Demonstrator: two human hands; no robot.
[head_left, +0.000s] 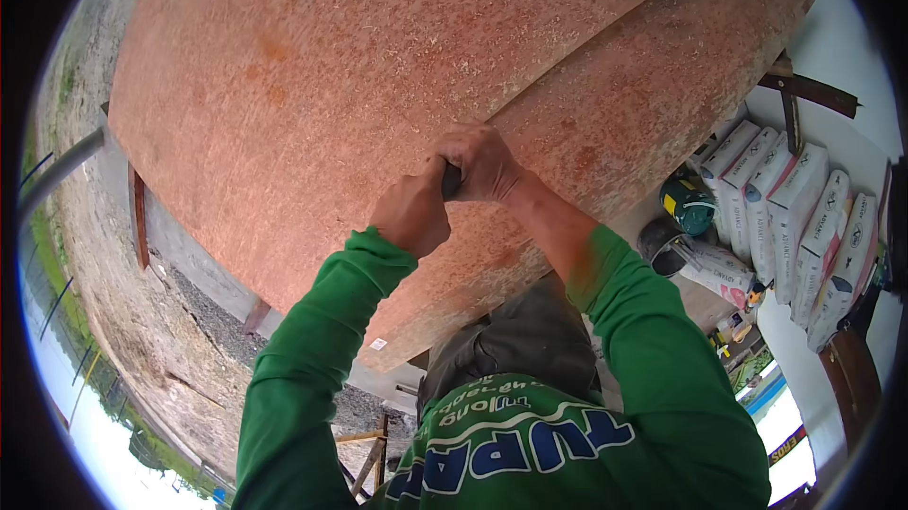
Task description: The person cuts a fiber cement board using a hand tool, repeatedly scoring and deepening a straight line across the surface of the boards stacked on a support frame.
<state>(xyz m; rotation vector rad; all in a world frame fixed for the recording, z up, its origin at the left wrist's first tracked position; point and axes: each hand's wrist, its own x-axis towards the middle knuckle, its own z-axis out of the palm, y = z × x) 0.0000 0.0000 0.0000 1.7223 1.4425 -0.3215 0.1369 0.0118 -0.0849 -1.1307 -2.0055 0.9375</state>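
Note:
Both of my hands meet over a wide reddish-brown wooden board (312, 66) sprinkled with pale shavings and dust. My right hand (480, 165) is closed around a small dark object (451, 181), of which only one end shows between the hands. Beside it, my left hand (414, 212) is closed too, its thumb and fingers pressed against the same object. What kind of thing it is stays hidden by my fingers. From near my right hand, a dark stepped edge (586, 42) runs away to the far right across the wood.
Several white sacks (790, 193) stand stacked at the right, next to a green and yellow container (689, 206). A wooden frame piece (809, 89) juts out beyond the board's right edge. At the left a grey pipe (61, 174) passes close to the board, above rough ground.

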